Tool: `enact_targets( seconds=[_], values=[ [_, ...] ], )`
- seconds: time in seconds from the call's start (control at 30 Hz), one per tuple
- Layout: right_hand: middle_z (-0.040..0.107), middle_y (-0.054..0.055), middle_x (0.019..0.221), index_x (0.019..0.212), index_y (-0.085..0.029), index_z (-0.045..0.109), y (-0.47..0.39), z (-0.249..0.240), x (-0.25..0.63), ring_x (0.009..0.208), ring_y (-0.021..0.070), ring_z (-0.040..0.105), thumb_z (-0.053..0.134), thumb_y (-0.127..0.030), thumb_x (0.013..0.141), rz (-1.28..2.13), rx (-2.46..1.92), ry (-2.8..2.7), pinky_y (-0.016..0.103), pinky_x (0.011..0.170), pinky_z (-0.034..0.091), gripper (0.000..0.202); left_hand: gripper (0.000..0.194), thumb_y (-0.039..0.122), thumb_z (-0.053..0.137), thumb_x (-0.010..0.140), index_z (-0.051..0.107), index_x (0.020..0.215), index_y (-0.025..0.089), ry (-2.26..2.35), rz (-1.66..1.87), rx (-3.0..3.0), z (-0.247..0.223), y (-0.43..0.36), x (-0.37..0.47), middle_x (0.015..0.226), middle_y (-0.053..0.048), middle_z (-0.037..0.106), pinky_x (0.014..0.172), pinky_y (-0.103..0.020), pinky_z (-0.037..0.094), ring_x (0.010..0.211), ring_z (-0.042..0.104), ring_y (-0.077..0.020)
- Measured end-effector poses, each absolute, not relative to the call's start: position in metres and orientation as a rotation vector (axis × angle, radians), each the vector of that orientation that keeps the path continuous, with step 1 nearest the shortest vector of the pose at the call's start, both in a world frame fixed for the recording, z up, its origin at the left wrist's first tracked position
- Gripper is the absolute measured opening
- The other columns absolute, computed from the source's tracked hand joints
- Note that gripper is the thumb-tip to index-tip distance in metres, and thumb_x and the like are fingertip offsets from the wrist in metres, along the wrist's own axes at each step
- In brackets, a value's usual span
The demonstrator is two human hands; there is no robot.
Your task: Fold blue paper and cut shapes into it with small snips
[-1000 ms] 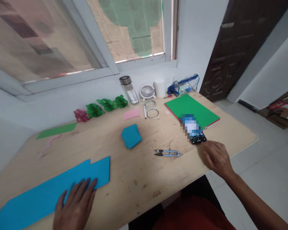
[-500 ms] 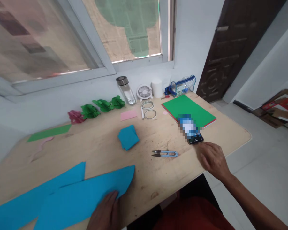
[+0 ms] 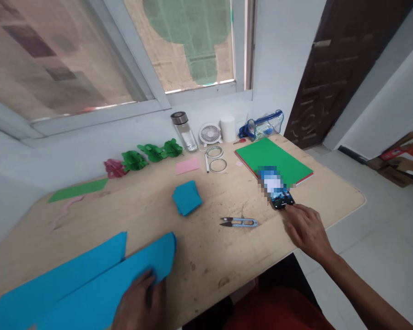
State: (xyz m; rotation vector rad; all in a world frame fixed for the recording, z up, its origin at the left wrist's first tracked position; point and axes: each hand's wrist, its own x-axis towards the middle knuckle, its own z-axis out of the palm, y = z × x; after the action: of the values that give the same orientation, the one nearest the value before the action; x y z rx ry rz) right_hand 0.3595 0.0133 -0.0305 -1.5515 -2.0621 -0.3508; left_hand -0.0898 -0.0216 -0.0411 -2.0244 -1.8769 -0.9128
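In the lower left, my left hand point(image 3: 141, 300) has its fingers closed on the near edge of a blue sheet of paper point(image 3: 100, 284), whose right end curls up a little. Another blue sheet point(image 3: 65, 266) lies just behind it, partly covered. My right hand point(image 3: 307, 229) is at the lower end of a smartphone point(image 3: 282, 200), its fingertips touching the bottom of the lit screen and its fingers loosely bent. Blurring hides part of that screen. Between the hands lie blue thread snips point(image 3: 239, 222) and a small stack of blue paper squares point(image 3: 187, 198).
Green card sheets point(image 3: 275, 158) lie under the phone's far end. Along the wall stand a glass bottle point(image 3: 186, 133), a white fan point(image 3: 210, 134), a white roll point(image 3: 228, 128) and a clear pouch point(image 3: 266, 124). Green paper flowers point(image 3: 134, 160), pink paper point(image 3: 187, 165) and tape rings point(image 3: 218, 165) sit nearby.
My left hand has moved left, drawing the front blue sheet with it. My right fingertips have come onto the lower end of the phone's screen. The view has shifted slightly.
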Motion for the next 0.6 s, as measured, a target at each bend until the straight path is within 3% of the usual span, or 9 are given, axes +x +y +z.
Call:
enact_targets(
  seconds=[0.13, 0.6],
  values=[
    [0.063, 0.012, 0.116, 0.133, -0.02, 0.044, 0.01, -0.03, 0.359, 0.112, 0.0303, 0.053, 0.051, -0.023, 0.085, -0.359, -1.569, -2.046, 0.047, 0.088, 0.042, 0.048, 0.026, 0.029, 0.05, 0.088, 0.06, 0.106, 0.015, -1.602, -0.673, -2.238, -0.042, -0.025, -0.09, 0.106, -0.012, 0.067, 0.086, -0.039, 0.05, 0.099, 0.063, -0.0252],
    [0.064, 0.011, 0.116, 0.135, -0.018, 0.04, 0.019, -0.028, 0.362, 0.116, 0.0314, 0.049, 0.05, -0.022, 0.085, -0.341, -1.619, -2.135, 0.047, 0.089, 0.038, 0.051, 0.023, 0.018, 0.054, 0.085, 0.058, 0.107, 0.011, -1.579, -0.794, -2.153, -0.036, -0.027, -0.073, 0.102, -0.014, 0.067, 0.089, -0.039, 0.049, 0.1, 0.062, -0.0246]
  ],
)
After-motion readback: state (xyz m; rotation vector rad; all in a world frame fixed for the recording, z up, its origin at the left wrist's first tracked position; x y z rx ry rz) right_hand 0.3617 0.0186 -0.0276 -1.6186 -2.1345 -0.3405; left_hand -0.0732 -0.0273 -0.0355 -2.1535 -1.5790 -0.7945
